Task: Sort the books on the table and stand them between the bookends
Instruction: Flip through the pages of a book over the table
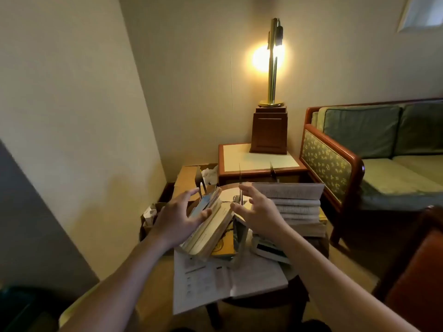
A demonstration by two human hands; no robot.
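A small round table (pixel 297 279) carries a heap of books. My left hand (pixel 178 219) presses flat, with spread fingers, against several books (pixel 211 226) that lean to the left. My right hand (pixel 260 212) hovers just right of them with relaxed, spread fingers and holds nothing. A thin dark bookend (pixel 240 185) stands upright between my hands at the back, a second bookend (pixel 273 172) stands further right, and another dark metal one (pixel 199 182) is at the left. A stack of pale books (pixel 297 209) lies flat at the right. An open booklet (pixel 223 279) lies in front.
A side table (pixel 259 161) with a wooden lamp base (pixel 269 130) and a lit brass lamp (pixel 272 65) stands behind. Cardboard boxes (pixel 189 176) sit at the left by the wall. A green sofa (pixel 374 149) fills the right; an orange chair (pixel 417 279) is near right.
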